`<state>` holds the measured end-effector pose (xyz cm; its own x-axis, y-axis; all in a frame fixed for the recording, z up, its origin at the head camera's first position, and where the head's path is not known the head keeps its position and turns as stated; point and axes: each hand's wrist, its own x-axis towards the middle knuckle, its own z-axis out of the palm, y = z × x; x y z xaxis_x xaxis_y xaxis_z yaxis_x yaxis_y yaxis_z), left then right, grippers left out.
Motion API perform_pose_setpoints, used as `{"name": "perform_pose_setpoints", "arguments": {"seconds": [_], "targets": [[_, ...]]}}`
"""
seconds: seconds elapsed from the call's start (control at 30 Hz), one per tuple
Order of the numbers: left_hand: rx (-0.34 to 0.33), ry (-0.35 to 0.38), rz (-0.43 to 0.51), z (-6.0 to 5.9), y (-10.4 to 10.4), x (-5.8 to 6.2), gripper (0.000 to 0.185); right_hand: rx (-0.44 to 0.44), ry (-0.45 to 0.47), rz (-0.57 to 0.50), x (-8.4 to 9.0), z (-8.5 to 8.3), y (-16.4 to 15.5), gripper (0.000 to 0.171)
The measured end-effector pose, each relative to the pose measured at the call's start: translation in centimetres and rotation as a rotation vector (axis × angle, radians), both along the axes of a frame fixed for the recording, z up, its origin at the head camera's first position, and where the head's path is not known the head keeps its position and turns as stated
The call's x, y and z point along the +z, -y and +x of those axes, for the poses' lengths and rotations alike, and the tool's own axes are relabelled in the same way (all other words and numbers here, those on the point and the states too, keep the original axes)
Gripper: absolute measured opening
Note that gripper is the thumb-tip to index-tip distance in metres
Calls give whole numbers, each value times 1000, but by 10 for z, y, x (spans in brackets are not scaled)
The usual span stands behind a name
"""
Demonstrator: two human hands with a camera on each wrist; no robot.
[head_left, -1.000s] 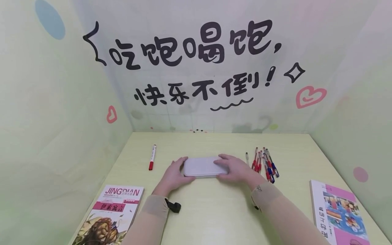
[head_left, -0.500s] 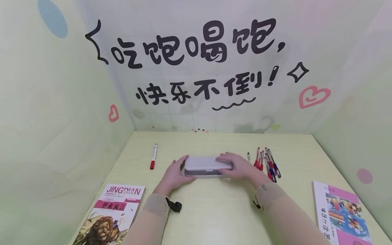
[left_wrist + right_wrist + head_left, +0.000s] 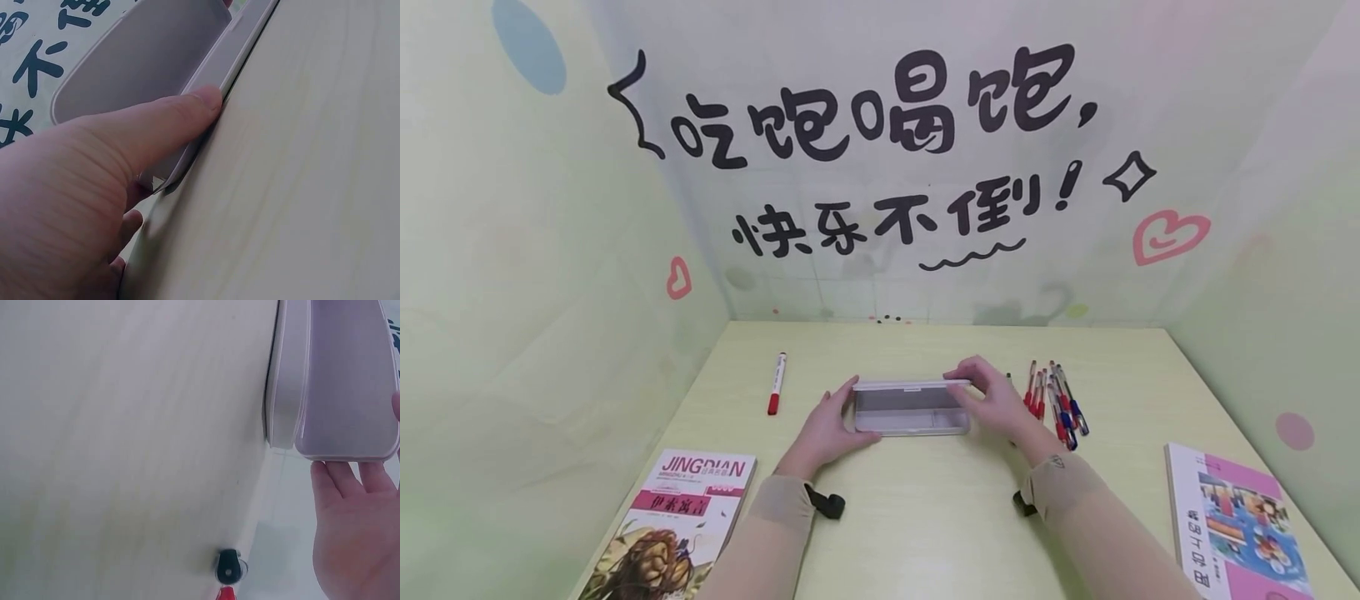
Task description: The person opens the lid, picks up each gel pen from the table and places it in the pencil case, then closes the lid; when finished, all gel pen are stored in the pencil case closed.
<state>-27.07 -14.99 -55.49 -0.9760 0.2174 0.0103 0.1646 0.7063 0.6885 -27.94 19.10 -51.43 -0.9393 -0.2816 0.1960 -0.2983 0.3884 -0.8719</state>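
Right hand [image 3: 996, 400] has its grip on the lid [image 3: 912, 385] of the pencil case [image 3: 912, 421], fingers pinching the right end of the lid, which stands raised, hinged along the far edge. Left hand [image 3: 827, 429] braces the case's left end, thumb [image 3: 165, 122] pressed flat along the near wall, fingers relaxed rather than clamped. The case sits mid-desk [image 3: 925, 508], interior apparently empty. Loose pens [image 3: 1052, 400] lie at 3 o'clock from the case, just beyond the right hand; a red marker [image 3: 775, 385] at 9 o'clock; books [image 3: 681, 521] at 7 and 4 o'clock. Risk, in my judgement: the lid could snap down if the pinch slips, or the light case could skid if the left thumb eases.
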Motion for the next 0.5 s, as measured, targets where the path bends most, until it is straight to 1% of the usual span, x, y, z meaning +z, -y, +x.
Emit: {"name": "perform_pose_setpoints", "arguments": {"seconds": [0.1, 0.23, 0.4, 0.5], "targets": [[-5, -3, -6, -1, 0, -1, 123, -49, -21, -48, -2, -4, 2, 25], [-29, -17, -2, -3, 0, -3, 127, -129, -14, -103, -3, -7, 5, 23], [-43, -27, 5, -5, 1, -4, 130, -253, -16, -132, -2, -13, 11, 24], [-44, -26, -2, -6, 2, -4, 132, -300, -15, -153, -2, -18, 14, 27]]}}
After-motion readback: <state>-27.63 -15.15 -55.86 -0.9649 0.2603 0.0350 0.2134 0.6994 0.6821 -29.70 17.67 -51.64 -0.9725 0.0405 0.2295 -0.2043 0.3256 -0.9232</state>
